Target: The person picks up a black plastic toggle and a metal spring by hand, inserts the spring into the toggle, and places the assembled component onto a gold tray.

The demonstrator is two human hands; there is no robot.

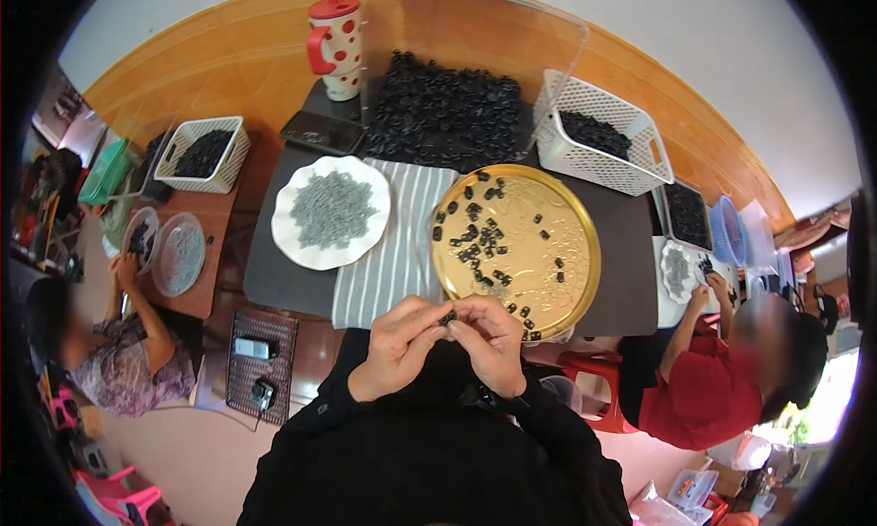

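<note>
Close to my body, at the table's near edge, my left hand point(402, 341) and my right hand point(490, 340) meet fingertip to fingertip. Pinched between them is a small black part point(448, 318), mostly covered by the fingers. Just beyond, to the right, lies a round gold tray point(566, 293) with many small black pieces scattered on it. Left of the tray a grey-and-white striped cloth point(393, 270) hangs over the edge. A white scalloped plate point(285, 229) there carries a heap of small pale grey-green pieces point(333, 206).
At the back, a clear bin point(557, 33) holds a pile of black parts point(448, 110). Right of it stands a white basket point(630, 115); left, a phone point(322, 133) and a dotted tumbler point(338, 51). People work at side tables, one in a red shirt point(703, 389), another in a patterned top point(128, 366).
</note>
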